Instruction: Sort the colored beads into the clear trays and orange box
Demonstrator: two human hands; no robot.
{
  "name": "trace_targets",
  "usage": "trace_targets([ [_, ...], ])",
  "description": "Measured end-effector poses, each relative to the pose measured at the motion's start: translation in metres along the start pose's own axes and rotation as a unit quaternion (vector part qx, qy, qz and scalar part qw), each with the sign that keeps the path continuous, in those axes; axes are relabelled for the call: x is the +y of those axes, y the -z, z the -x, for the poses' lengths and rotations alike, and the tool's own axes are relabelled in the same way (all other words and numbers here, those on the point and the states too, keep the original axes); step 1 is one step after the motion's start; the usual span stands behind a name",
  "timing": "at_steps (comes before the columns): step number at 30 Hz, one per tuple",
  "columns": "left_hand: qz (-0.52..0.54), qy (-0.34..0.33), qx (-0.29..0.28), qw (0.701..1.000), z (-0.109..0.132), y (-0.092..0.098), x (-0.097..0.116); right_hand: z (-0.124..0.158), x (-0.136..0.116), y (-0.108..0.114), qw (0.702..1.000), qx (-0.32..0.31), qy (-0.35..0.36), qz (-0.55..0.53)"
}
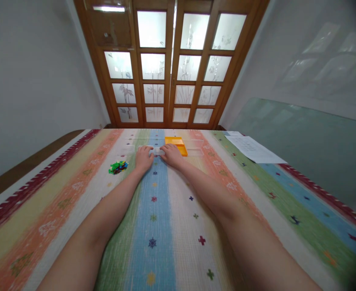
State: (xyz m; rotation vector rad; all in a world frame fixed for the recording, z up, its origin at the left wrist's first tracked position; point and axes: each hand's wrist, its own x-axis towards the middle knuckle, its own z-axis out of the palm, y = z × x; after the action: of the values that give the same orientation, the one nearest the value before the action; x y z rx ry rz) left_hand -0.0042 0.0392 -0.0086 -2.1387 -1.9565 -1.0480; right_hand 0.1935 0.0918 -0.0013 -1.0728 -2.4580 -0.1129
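Note:
My left hand (144,157) and my right hand (171,156) are close together on the far part of the table. A small whitish piece (157,151) lies between them, with the bent fingers of both hands on its ends. Its kind is too small to make out. Just behind my right hand is a yellow divided tray (176,140), partly covered by the fingers. To the left of my left hand sits a loose heap of tiny green, blue and dark pieces (117,167).
Clear plastic trays (197,148) stand on the right, and another clear tray (126,150) is on the left. Printed paper sheets (253,149) rest at the right edge of the striped tablecloth (153,250). Wooden doors with glass panes (168,64) rise beyond the table.

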Motion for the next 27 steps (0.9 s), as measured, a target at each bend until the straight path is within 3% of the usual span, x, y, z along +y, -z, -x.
trace_targets([
  [6,0.004,-0.016,-0.009,1.0,0.001,0.0,-0.004,-0.014,-0.002,-0.015,1.0,-0.004,-0.02,0.009],
  [13,0.074,-0.012,0.018,0.997,0.0,-0.003,-0.001,-0.002,-0.008,0.005,0.996,0.055,-0.028,-0.071],
  [18,0.177,0.021,-0.021,0.984,0.0,-0.006,0.005,0.004,-0.018,0.008,0.988,0.061,-0.02,-0.144],
  [27,0.243,0.062,0.057,0.966,-0.005,-0.013,-0.004,0.002,-0.025,-0.001,0.994,0.014,-0.028,-0.108],
])
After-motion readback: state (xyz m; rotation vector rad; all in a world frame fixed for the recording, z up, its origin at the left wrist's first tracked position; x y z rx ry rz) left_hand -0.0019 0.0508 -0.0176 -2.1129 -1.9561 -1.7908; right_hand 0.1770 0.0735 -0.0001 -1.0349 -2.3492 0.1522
